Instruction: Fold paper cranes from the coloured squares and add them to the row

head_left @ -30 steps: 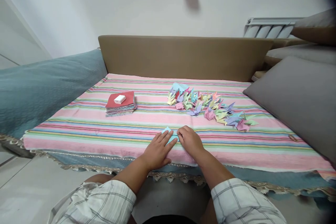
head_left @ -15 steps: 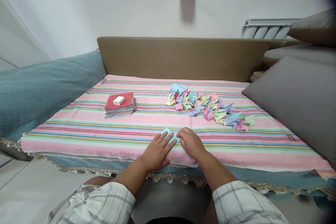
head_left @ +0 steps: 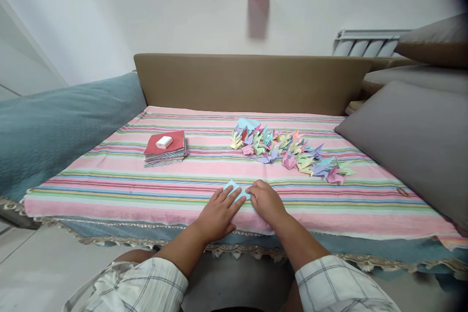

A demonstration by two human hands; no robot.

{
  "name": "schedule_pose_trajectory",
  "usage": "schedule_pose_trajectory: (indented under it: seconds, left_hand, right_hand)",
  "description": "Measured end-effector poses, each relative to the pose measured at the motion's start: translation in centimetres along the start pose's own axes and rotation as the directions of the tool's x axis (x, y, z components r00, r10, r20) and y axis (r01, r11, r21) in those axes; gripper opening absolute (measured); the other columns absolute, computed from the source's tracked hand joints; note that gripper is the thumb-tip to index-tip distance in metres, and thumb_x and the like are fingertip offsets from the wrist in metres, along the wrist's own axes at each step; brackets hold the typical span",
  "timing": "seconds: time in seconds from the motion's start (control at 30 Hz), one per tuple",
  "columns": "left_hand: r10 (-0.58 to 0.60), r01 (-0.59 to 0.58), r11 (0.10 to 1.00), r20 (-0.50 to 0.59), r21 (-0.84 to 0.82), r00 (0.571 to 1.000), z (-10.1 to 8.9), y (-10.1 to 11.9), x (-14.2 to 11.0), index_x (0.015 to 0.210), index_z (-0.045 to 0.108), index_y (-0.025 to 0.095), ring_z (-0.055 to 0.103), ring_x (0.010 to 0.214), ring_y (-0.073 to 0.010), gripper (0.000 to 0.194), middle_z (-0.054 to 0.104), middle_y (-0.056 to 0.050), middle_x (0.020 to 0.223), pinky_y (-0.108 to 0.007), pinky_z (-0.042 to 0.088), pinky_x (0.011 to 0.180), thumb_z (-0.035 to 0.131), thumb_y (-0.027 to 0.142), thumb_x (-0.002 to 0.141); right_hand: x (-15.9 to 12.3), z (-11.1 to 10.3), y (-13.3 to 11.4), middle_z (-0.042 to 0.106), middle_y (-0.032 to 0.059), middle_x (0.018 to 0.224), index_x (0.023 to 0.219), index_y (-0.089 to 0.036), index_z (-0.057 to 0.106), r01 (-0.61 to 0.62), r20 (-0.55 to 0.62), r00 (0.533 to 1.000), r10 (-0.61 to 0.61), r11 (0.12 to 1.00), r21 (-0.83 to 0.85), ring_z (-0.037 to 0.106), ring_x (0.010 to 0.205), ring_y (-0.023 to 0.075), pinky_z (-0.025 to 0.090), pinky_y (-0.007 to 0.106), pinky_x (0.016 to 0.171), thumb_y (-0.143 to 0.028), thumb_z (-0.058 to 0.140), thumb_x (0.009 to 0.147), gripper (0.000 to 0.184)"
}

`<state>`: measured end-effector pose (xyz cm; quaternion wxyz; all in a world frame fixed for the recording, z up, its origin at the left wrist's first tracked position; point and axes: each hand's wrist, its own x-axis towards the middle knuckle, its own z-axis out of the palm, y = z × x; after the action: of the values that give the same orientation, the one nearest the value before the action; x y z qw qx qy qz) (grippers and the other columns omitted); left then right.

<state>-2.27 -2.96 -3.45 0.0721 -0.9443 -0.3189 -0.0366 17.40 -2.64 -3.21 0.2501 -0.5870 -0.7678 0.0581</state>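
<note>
A small light-blue sheet of folded paper (head_left: 233,185) lies on the striped cloth (head_left: 109,190) near the front edge. My left hand (head_left: 220,212) rests flat on it with the fingers spread, covering much of it. At the paper's right corner, my right hand (head_left: 266,201) has its fingers curled and pinched onto the edge. Behind the hands, to the right, sits a cluster of several folded paper cranes (head_left: 288,161) in many colours. Another light-blue paper (head_left: 248,124) lies at the back of that cluster.
To the left stands a stack of coloured paper (head_left: 165,157) with a white eraser-like block (head_left: 164,142) on top. Grey cushions (head_left: 405,136) fill the right side. A brown backrest (head_left: 248,83) runs along the rear, and a blue-covered armrest (head_left: 73,117) bounds the left.
The view has shifted slightly. Both hands stay nearly where they were on the blue paper. The pink note on the wall has swung downward.
</note>
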Motion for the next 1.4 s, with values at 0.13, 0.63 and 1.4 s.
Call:
schedule_pose_trajectory:
  seconds: [0.13,0.63,1.4]
  left_hand:
    - [-0.019,0.019,1.000,0.016,0.002,1.000,-0.5,0.2,0.3,0.140,0.022,0.024,0.016,0.135,-0.0308,0.084,0.019,-0.008,0.150,-0.048,0.014,0.107,0.065,0.042,0.070]
    - [-0.023,0.023,1.000,0.018,0.005,1.000,-0.5,0.0,0.6,0.141,0.020,0.029,0.019,0.133,-0.0318,0.089,0.018,-0.007,0.150,-0.048,0.018,0.105,0.068,0.041,0.067]
    - [-0.030,0.030,0.999,0.013,0.035,0.999,-0.3,0.3,0.6,0.141,0.019,0.028,0.018,0.134,-0.0320,0.088,0.017,-0.008,0.150,-0.048,0.015,0.106,0.067,0.042,0.068]
  right_hand:
    - [-0.1,0.0,-0.3,0.059,0.0061,0.089,0.093,-0.023,0.069,-0.012,0.004,1.000,0.012,0.999,-0.049,0.051,0.091,0.0196,0.042,0.027,0.078,-0.008,0.049,0.078,0.029]
    - [-0.7,-1.6,2.1,0.065,0.0037,0.095,0.092,-0.021,0.069,-0.135,0.046,0.991,0.128,0.966,0.221,0.058,0.091,0.0149,0.043,0.026,0.081,-0.015,0.050,0.081,0.023]
    - [0.3,-1.2,0.9,0.057,0.0003,0.074,0.064,-0.019,0.058,-0.328,0.051,0.945,0.324,0.932,0.154,0.051,0.065,0.0117,0.031,0.021,0.055,-0.043,0.051,0.081,0.031]
